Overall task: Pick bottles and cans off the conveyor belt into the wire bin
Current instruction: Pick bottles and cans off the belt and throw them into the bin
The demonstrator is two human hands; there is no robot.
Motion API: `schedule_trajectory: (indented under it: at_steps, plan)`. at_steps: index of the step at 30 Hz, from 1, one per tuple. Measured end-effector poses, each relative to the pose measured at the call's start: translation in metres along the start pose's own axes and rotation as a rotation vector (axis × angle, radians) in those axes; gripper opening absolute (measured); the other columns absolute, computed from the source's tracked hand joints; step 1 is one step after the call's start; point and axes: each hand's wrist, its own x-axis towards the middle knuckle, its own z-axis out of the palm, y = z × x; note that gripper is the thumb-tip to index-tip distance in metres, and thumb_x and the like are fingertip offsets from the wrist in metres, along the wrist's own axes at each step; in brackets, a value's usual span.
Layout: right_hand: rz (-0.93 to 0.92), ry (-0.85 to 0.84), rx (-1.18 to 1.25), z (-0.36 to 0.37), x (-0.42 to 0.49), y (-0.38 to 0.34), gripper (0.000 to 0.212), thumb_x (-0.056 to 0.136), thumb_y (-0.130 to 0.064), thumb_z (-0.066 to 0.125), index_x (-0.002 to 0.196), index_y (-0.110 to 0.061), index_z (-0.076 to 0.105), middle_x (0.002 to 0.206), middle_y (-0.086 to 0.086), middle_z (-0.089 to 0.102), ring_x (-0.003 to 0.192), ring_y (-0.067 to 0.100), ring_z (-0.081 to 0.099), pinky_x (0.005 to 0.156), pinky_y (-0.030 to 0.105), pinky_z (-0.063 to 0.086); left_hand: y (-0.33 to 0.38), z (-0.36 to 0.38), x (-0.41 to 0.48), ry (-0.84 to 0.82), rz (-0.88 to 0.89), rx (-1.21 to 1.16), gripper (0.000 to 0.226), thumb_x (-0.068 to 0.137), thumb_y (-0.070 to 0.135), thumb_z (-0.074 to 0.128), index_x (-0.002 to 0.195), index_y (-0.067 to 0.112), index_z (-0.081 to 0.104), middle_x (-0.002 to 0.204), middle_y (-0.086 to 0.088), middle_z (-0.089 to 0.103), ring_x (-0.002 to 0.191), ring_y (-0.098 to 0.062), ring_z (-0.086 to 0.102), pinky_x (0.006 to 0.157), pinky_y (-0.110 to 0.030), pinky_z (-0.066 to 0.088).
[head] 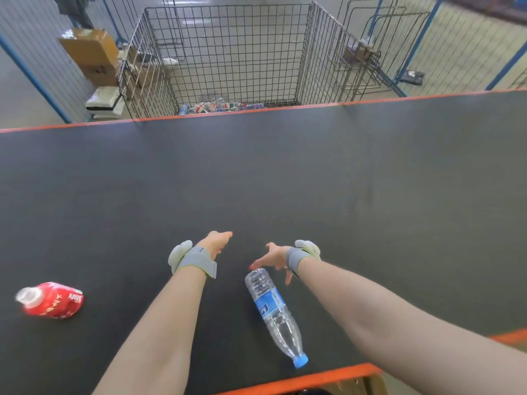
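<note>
A clear plastic water bottle [273, 309] with a blue label and blue cap lies on the dark conveyor belt [285, 178], cap toward me. My right hand [273, 259] hovers just beyond its base, fingers spread, holding nothing. My left hand [217, 243] is stretched out over the belt to the left of it, fingers loosely curled, with nothing in it. A crushed red bottle [51, 300] with a white cap lies at the near left of the belt. The wire bin [228, 52] stands beyond the belt's far edge, with several bottles on its floor.
Orange edges [299, 382] run along both sides of the belt. Cardboard boxes [94, 55] and white packs sit left of the bin behind a blue-framed mesh fence [37, 81]. Folded wire frames [368, 47] lean at the bin's right.
</note>
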Motion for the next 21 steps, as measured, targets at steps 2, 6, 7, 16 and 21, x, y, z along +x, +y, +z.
schedule_trajectory:
  at_steps: [2,6,7,16,21]
  plan:
    - [0.028,0.119,-0.226,0.015,0.002,0.022,0.099,0.061,-0.062,0.068,0.145,-0.028,0.027,0.144,0.004,0.04,0.126,0.031,0.047,0.089,0.046,0.051,0.0,0.01,-0.004,-0.031,-0.008,0.004,0.061,0.1,0.037,0.042,0.148,0.006,0.022,0.147,-0.014,0.04,0.137,-0.027,0.039,0.109,-0.049,0.033]
    - [0.049,0.302,-0.312,0.013,0.006,0.051,0.064,0.066,-0.052,0.07,0.121,-0.026,0.053,0.123,-0.001,0.049,0.118,0.024,0.05,0.093,0.033,0.047,0.004,0.025,-0.005,-0.061,-0.005,0.032,0.06,0.1,0.038,0.042,0.148,0.007,0.023,0.145,-0.012,0.042,0.136,-0.026,0.04,0.109,-0.051,0.034]
    - [0.038,0.307,-0.267,0.006,0.006,0.05,0.056,0.073,-0.045,0.07,0.121,-0.02,0.055,0.123,0.001,0.053,0.117,0.025,0.053,0.094,0.032,0.047,0.005,0.027,-0.005,-0.062,0.001,0.033,0.059,0.1,0.037,0.043,0.147,0.007,0.025,0.145,-0.012,0.042,0.135,-0.026,0.04,0.109,-0.05,0.034]
    - [-0.047,0.369,0.011,-0.041,-0.001,0.007,0.055,0.08,-0.043,0.07,0.12,-0.009,0.054,0.117,0.008,0.062,0.107,0.028,0.061,0.089,0.036,0.053,-0.01,-0.002,0.001,0.133,0.209,0.306,0.056,0.084,0.027,0.07,0.134,0.015,0.05,0.138,-0.008,0.049,0.13,-0.025,0.043,0.108,-0.034,0.037]
    - [-0.062,0.323,0.075,-0.036,0.0,-0.002,0.053,0.074,-0.046,0.07,0.112,-0.012,0.057,0.114,0.008,0.064,0.101,0.027,0.064,0.082,0.038,0.055,-0.016,-0.033,-0.013,0.117,0.059,0.917,0.094,0.06,0.068,0.071,0.141,0.035,0.037,0.144,0.0,0.04,0.137,-0.026,0.029,0.109,-0.042,0.033]
